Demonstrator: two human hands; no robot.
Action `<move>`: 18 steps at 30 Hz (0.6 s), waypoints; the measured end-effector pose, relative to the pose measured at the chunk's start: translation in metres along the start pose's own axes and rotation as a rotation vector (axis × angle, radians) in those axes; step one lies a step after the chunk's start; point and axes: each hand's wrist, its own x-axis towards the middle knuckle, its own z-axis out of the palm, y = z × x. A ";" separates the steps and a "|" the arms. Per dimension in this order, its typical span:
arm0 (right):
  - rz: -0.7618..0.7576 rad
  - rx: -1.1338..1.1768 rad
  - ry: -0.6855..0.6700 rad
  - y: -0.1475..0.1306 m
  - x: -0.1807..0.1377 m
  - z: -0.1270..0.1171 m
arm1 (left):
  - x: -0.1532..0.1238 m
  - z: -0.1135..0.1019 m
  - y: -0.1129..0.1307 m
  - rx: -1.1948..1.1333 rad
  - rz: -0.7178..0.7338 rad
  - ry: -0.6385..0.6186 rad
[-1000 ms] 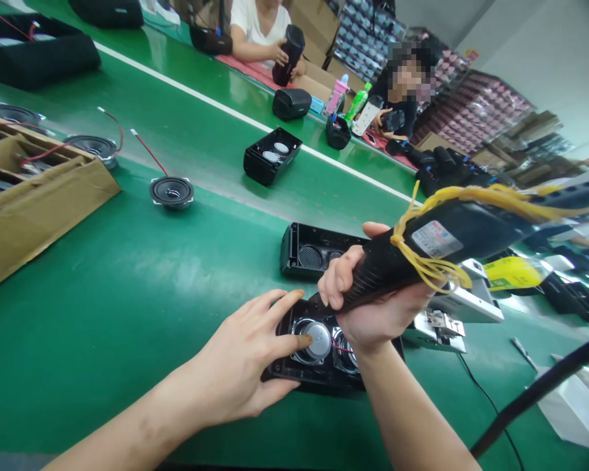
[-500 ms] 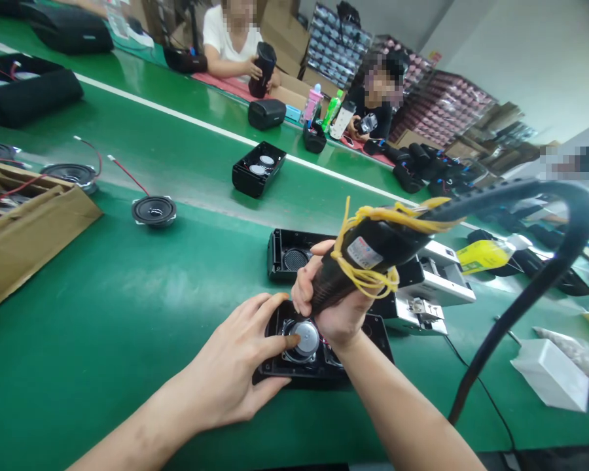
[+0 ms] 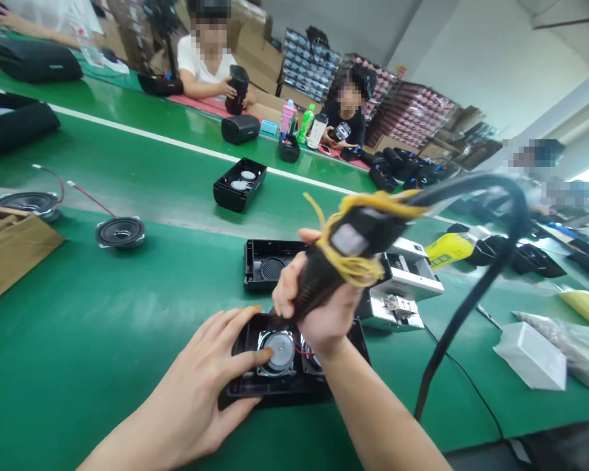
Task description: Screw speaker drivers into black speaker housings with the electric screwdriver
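Note:
My left hand (image 3: 211, 373) grips the left end of a black speaker housing (image 3: 294, 396), thumb along its near side. One finger reaches onto the round grey magnet of a speaker driver (image 3: 282, 353) inside. My right hand (image 3: 326, 320) is wrapped around a black electric screwdriver (image 3: 319, 278), tilted, with yellow cord tied round its body and a thick black cable. Its lower end points at the driver's upper edge; the bit is too blurred to make out. A second driver (image 3: 311, 363) is partly hidden by my right wrist. Behind lies another open housing part (image 3: 255, 268) with a round grille.
A silver machine (image 3: 407, 288) stands right of the housing, a white box (image 3: 533, 356) farther right. Loose speaker drivers (image 3: 121, 232) and a cardboard box (image 3: 19, 255) lie left. Another housing (image 3: 238, 186) sits across the green table. Several people work along the far side.
The view has shifted, so the scene sits farther left. The screwdriver's lower end has moved slightly left over the driver. My left hand keeps its hold on the housing.

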 end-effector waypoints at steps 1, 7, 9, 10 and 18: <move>-0.048 0.003 0.048 -0.014 0.003 -0.003 | -0.001 -0.001 0.000 0.028 0.002 0.001; -0.340 -0.281 0.277 -0.118 0.001 -0.060 | 0.008 -0.010 0.005 0.226 0.130 0.048; -0.396 -0.407 0.348 -0.140 -0.005 -0.086 | 0.018 -0.006 0.012 0.237 0.186 0.064; -0.423 -0.456 0.386 -0.148 -0.008 -0.098 | 0.024 -0.003 0.016 0.230 0.207 0.059; -0.509 -0.646 0.578 -0.147 -0.009 -0.164 | 0.066 0.032 0.027 0.243 0.336 -0.041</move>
